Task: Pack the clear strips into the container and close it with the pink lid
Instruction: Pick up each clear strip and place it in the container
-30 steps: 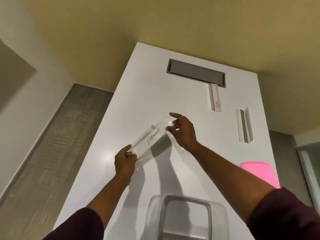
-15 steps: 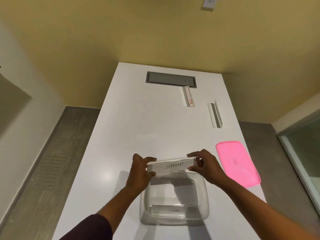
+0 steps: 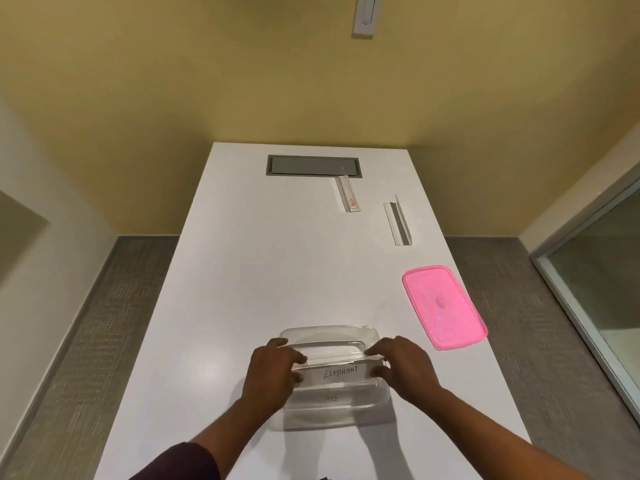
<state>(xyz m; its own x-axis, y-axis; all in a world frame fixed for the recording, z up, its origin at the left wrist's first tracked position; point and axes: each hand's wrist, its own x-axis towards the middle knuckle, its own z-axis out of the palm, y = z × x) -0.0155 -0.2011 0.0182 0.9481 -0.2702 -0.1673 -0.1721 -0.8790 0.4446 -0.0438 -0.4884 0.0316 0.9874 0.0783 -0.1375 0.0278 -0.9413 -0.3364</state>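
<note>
A clear plastic container (image 3: pixel 329 332) stands near the front of the white table (image 3: pixel 259 271). Inside it lies a clear strip (image 3: pixel 341 373) with "ELEPHANT" written on it. My left hand (image 3: pixel 273 370) grips the strip's left end and my right hand (image 3: pixel 401 367) grips its right end, both reaching into the container. Two more clear strips lie farther back: one (image 3: pixel 348 194) by the grey slot, one (image 3: pixel 398 223) to its right. The pink lid (image 3: pixel 443 306) lies flat near the table's right edge.
A grey recessed slot (image 3: pixel 311 165) is set in the table's far end. Beyond the table rises a yellow wall carrying a light switch (image 3: pixel 365 13). Grey floor runs along both sides, and a glass panel (image 3: pixel 602 278) stands at the right.
Both hands brought the ELEPHANT strip from mid-table toward me and lowered it into the container. The camera tilted down, so the lid and container show fully.
</note>
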